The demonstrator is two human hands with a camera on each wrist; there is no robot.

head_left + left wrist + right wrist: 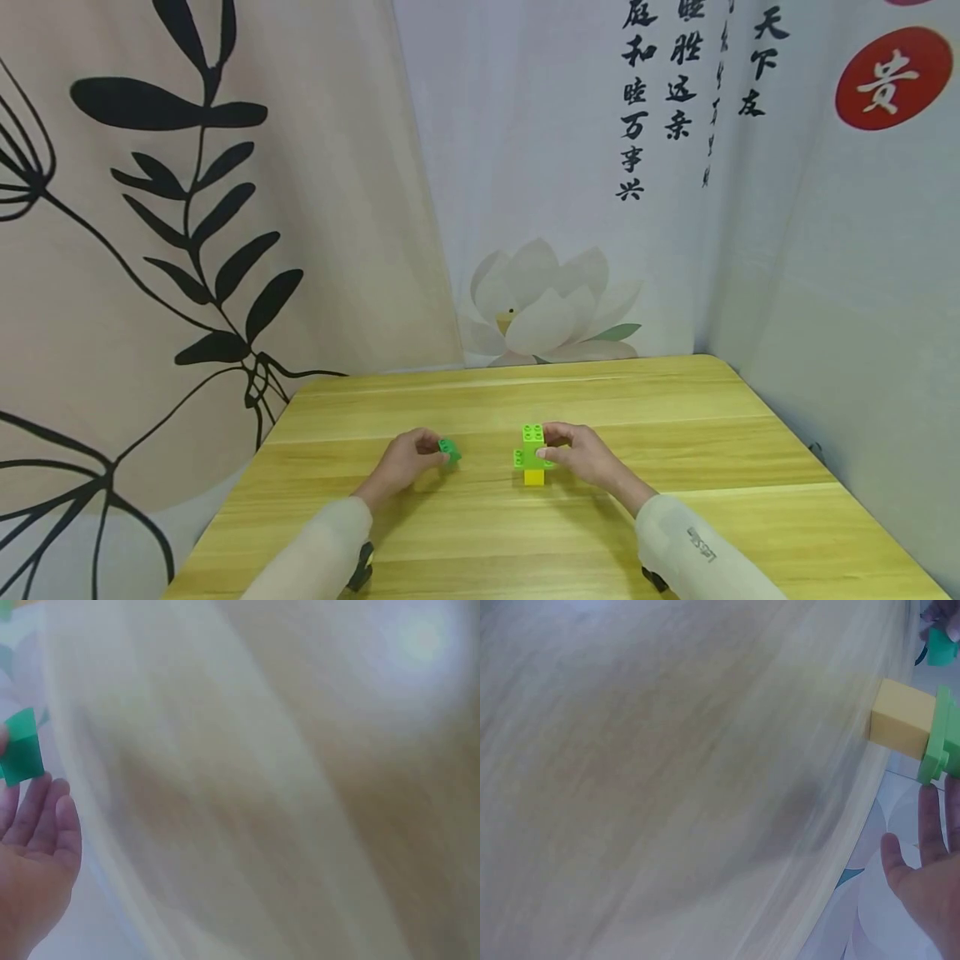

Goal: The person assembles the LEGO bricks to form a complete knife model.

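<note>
Between the thumb and fingers of my left hand is a small dark green toy brick with a slanted side. It also shows as a green block at the left edge of the left wrist view. My right hand grips a stack of building bricks from its right side. The stack has an upright lime green top, a wider lime plate below, and a yellow brick at the bottom, close over the table. A gap separates the green brick from the stack.
The wooden table has a rounded far right corner. Behind it hangs a curtain with plant prints and lettering. A small yellow shape with a dark dot shows against the lotus print. A light wall-like cloth stands at the right.
</note>
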